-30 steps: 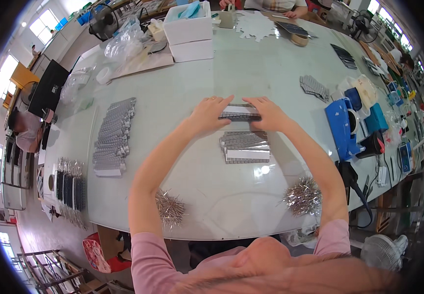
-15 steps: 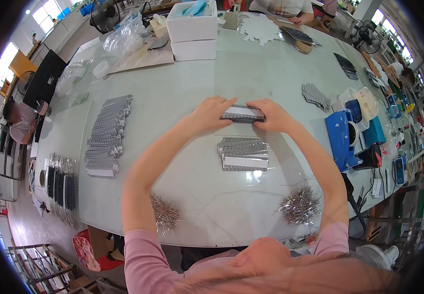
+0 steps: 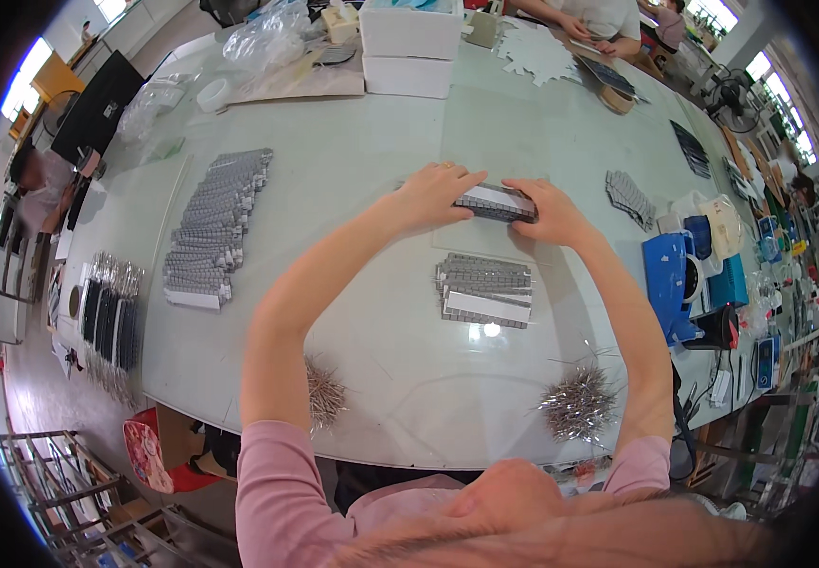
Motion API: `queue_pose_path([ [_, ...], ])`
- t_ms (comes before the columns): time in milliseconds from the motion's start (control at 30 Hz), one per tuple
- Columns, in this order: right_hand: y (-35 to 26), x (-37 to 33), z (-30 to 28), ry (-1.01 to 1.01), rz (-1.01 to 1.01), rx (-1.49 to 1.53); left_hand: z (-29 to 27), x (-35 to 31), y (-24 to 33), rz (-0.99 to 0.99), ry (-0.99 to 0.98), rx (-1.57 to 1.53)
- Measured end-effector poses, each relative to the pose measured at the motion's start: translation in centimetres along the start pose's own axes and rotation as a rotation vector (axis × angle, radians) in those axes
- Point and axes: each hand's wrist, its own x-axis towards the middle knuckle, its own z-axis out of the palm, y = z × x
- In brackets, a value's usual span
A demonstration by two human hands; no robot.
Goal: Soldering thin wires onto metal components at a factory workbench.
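Both my hands hold the ends of a stack of grey segmented strips, topped by a plain white band. My left hand wraps the left end, its fingers curled over the top. Around the right end closes my right hand. The stack tilts slightly down to the right; its ends are hidden by my fingers. Nearer me, a loose pile of similar grey strips lies fanned on the glass-topped table. Bristly bundles of thin metal wires sit by my right forearm and left forearm.
A long overlapping row of grey strips lies left, with a small group at right. White foam boxes stand at the back. A blue tape dispenser stands right. A co-worker's hands are at the far edge.
The view has shifted, so the table things appear farther right and higher. My hands keep hold of the strip stack, which now slants a little down to the right.
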Motion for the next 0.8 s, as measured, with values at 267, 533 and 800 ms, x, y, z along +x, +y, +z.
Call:
queue_pose_path([
  [267,0.5,0.7,-0.2,-0.018,-0.03,-0.019,-0.1,0.0,-0.7,0.027,0.032,-0.069],
  [533,-0.5,0.3,-0.5,-0.001,-0.028,0.046,1.1,0.5,-1.0,0.026,0.038,-0.016],
  [800,-0.3,0.8,-0.1,-0.024,-0.05,0.0,0.5,0.0,-0.6,-0.009,0.018,0.015],
])
